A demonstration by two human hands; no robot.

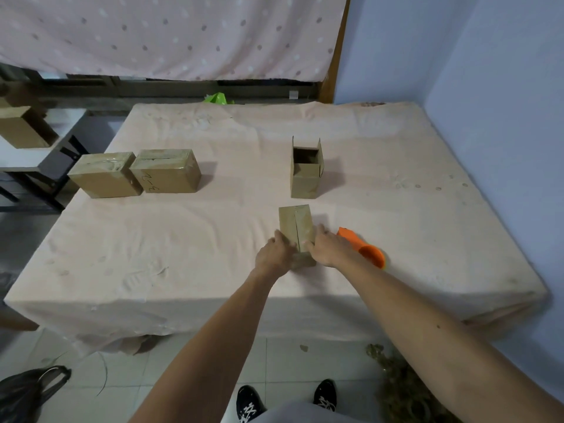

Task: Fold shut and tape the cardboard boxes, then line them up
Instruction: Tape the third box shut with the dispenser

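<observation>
Clamping the near box [295,222] from both sides, the left grip [274,253] and the right grip [325,250] each close around one side wall, apparently to keep the top flaps folded flat until tape goes on. The box stands on the bed [183,254] between the two grips: plain brown cardboard, flaps meeting in a dark centre seam with no tape discernible along it. An orange tape dispenser [363,248] lies just right of the right grip, within reach for sealing; an open box [306,172] stands beyond the grips, and two taped boxes [166,170] sit far left.
</observation>
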